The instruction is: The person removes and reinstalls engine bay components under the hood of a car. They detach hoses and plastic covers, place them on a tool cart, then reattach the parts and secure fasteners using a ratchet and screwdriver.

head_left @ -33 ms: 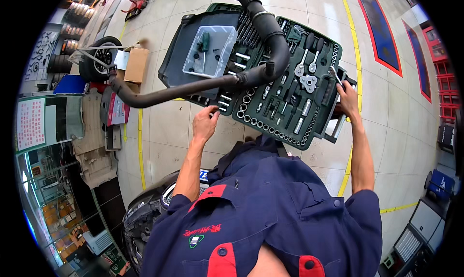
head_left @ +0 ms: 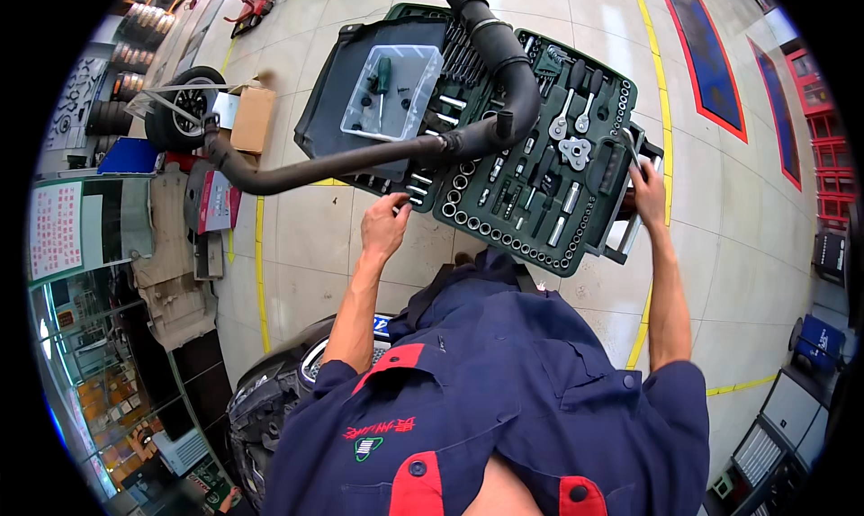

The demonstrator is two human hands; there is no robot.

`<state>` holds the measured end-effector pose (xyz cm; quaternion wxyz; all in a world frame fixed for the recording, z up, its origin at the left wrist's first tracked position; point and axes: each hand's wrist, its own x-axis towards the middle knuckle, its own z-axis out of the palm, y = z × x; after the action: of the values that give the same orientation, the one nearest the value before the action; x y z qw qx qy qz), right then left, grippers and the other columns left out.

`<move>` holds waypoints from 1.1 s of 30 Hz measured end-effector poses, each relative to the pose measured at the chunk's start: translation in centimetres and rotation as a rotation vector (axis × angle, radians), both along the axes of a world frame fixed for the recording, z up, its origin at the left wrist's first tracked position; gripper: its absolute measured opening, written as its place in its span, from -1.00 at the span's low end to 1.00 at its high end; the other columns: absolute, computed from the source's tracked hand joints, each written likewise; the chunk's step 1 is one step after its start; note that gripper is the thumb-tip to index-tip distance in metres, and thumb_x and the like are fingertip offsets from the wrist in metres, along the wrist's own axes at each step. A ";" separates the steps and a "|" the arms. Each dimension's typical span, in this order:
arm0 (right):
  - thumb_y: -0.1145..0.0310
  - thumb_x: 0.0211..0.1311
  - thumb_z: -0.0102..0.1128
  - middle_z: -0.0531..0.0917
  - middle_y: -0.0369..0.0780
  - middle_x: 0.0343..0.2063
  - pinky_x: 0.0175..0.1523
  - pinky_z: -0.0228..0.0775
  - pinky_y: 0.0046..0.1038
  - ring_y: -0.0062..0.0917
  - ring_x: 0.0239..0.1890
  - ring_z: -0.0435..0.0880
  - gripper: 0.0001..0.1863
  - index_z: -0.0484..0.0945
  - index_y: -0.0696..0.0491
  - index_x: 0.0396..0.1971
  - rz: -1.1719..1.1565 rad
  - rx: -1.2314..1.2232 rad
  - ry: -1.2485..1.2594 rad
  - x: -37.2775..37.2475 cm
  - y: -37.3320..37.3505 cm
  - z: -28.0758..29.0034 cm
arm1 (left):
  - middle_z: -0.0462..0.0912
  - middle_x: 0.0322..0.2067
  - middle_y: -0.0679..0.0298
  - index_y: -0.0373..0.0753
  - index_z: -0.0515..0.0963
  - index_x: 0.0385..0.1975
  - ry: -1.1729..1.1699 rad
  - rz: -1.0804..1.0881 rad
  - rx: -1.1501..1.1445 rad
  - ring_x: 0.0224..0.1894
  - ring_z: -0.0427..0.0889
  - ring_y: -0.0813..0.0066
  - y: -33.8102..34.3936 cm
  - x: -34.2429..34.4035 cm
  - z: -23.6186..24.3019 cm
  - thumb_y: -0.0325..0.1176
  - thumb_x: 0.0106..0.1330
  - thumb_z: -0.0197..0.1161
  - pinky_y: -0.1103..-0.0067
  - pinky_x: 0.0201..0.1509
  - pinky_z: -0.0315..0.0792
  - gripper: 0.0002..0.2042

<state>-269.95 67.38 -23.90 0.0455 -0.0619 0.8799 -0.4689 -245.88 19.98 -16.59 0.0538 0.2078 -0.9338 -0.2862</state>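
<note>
Tool case (head_left: 589, 257), dark green and open, spreads before us, its two halves side by side and its rows of sockets and drivers facing up. Across it runs a thick dark pipe (head_left: 333, 163), which bends over the middle and reaches out to our left. Left of that bend, on a black panel (head_left: 315, 111), sits a clear plastic tray (head_left: 346, 111) with a green-handled screwdriver (head_left: 383, 73) in it.

Our right hand (head_left: 650, 197) is at the case's right edge, fingers closed around the near end of a slim metal tool (head_left: 633, 147). From those fingertips the tool points away from us and slightly left, its long axis running roughly along that edge; we cannot tell whether its far end touches the case. Our right hand is plainly the nearer one, our left being across at the other half.

Our left hand (head_left: 385, 228) is bent at the near edge of that half, just beside some small bright sockets (head_left: 419, 190). Its thumb and forefinger look drawn together, but we cannot tell whether they pinch anything.
</note>
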 end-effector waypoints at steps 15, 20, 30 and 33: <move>0.13 0.45 0.30 0.31 -0.42 -0.70 -0.47 0.10 -0.48 -0.72 -0.54 0.22 -0.51 0.41 0.13 -0.60 -0.144 -0.324 -0.155 17.6 3.4 -1.2 | 0.63 -0.27 0.18 -0.08 0.65 -0.11 -0.161 -0.261 -0.346 -0.21 0.69 0.00 2.0 0.6 -3.7 -0.34 0.32 0.25 0.15 -0.22 0.55 -0.82; 0.14 0.46 0.28 0.33 -0.45 -0.70 -0.52 0.02 -0.54 -0.79 -0.59 0.21 -0.48 0.38 0.11 -0.65 -0.086 -0.353 -0.155 13.6 4.9 -0.5 | 0.67 -0.23 0.15 -0.01 0.57 0.11 -0.111 -0.205 -0.394 -0.22 0.69 0.02 4.8 -2.2 -3.4 -0.31 0.39 0.19 0.18 -0.18 0.57 -0.69; 0.16 0.45 0.28 0.28 -0.38 -0.69 -0.47 0.09 -0.47 -0.72 -0.54 0.19 -0.50 0.38 0.17 -0.62 0.079 -0.260 -0.178 6.6 7.3 -1.8 | 0.72 -0.51 0.08 0.02 0.55 0.17 -0.417 -0.328 -0.754 -0.43 0.76 0.07 7.3 -7.7 -6.1 -0.39 0.37 0.05 0.22 -0.39 0.59 -0.62; 0.19 0.45 0.28 0.30 -0.39 -0.68 -0.47 0.09 -0.48 -0.71 -0.55 0.19 -0.54 0.40 0.17 -0.58 0.071 -0.286 -0.084 5.4 6.6 -2.4 | 0.75 -0.38 0.12 -0.01 0.55 0.15 -0.422 -0.387 -0.755 -0.38 0.76 0.08 7.4 -9.4 -4.4 -0.44 0.42 0.03 0.28 -0.37 0.61 -0.65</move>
<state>-264.57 73.95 -26.30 0.0896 -0.0789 0.7987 -0.5897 -255.27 27.38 -21.03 -0.1197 0.0494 -0.9847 0.1170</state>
